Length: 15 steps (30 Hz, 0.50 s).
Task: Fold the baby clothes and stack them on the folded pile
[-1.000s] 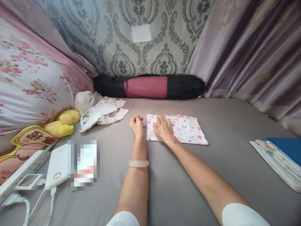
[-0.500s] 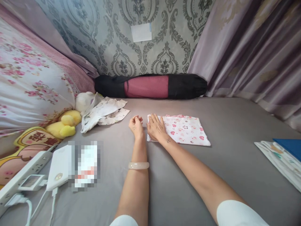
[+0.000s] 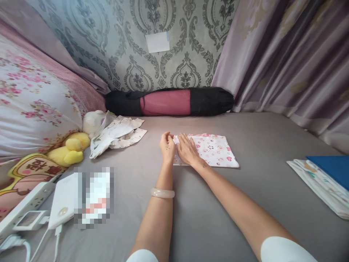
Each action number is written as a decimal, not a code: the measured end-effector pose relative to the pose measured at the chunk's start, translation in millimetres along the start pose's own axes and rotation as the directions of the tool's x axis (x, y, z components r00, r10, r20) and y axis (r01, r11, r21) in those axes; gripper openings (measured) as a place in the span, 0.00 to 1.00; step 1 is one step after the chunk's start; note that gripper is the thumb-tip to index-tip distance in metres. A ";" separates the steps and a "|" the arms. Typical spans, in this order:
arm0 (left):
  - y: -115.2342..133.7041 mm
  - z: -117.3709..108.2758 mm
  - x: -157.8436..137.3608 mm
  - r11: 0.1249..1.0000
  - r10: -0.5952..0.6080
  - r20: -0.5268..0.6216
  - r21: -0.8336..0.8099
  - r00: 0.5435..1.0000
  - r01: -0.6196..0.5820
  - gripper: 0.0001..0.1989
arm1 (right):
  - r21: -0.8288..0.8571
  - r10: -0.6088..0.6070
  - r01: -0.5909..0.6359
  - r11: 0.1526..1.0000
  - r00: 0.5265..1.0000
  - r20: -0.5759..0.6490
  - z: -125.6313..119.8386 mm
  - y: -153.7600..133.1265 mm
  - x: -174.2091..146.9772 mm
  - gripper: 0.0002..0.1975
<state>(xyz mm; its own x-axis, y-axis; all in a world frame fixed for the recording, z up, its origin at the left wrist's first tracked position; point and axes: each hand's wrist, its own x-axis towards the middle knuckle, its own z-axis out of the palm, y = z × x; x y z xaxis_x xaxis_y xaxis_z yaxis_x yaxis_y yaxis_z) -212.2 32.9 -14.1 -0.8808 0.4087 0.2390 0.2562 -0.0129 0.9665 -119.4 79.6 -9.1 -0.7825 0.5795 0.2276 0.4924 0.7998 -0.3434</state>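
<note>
A folded white garment (image 3: 215, 151) with pink hearts and small prints lies flat on the grey sheet, a bit of pink ruffle showing along its far edge. My right hand (image 3: 188, 150) rests palm down on its left part, fingers stretched out. Right at the garment's left edge is my left hand (image 3: 167, 145), turned on its side with the fingers curled in. Nothing shows in those fingers; whether they touch the fabric I cannot tell. A pale bangle (image 3: 163, 193) circles my left forearm.
Crumpled light cloth (image 3: 117, 134) and yellow plush toys (image 3: 72, 149) lie at left. Nearer are a power strip (image 3: 25, 205), a white device (image 3: 64, 200) with cables and a blurred item (image 3: 95, 196). A black-and-pink rolled bag (image 3: 166, 102) lies along the wall. Folded fabrics (image 3: 319, 185) sit at right.
My left hand has moved right, from beside the garment to its left edge, close to my right hand. My right hand stays flat on the garment. The view has shifted slightly.
</note>
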 end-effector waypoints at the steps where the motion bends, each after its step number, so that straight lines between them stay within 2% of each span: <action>1: 1.0 4.5 -4.4 0.992 0.070 0.085 0.095 0.994 -0.078 0.15 | -0.037 0.007 -0.007 0.999 1.000 -0.013 -4.3 8.3 -5.3 0.27; 3: 3.5 12.0 -14.5 0.926 0.169 0.291 0.280 0.942 -0.252 0.19 | -0.108 0.021 -0.021 0.994 1.000 -0.008 -10.5 24.0 -15.4 0.28; 6: 6.6 18.0 -29.2 0.746 0.156 0.525 0.493 0.837 -0.448 0.22 | -0.179 0.050 -0.041 0.983 0.998 0.043 -12.6 40.0 -24.6 0.28; 8: 8.2 18.6 -35.7 0.644 0.099 0.585 0.579 0.805 -0.500 0.21 | -0.198 0.058 -0.045 0.979 0.996 0.061 -10.9 44.1 -26.1 0.28; 10: 9.6 17.7 -38.6 0.583 0.062 0.608 0.622 0.792 -0.523 0.19 | -0.201 0.049 -0.037 0.979 0.997 0.056 -8.7 44.6 -25.5 0.28; 15: 9.7 16.5 -38.4 0.512 0.048 0.625 0.654 0.779 -0.557 0.20 | -0.148 0.042 -0.035 0.988 0.998 0.048 -11.7 46.1 -25.1 0.28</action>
<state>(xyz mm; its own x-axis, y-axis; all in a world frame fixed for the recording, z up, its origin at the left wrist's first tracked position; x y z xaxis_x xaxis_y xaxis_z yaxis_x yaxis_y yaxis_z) -169.3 32.2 -15.4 -0.4247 0.8885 0.1740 0.8819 0.3626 0.3013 -72.7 103.8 -20.0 -0.7783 0.6047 0.1689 0.5703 0.7934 -0.2127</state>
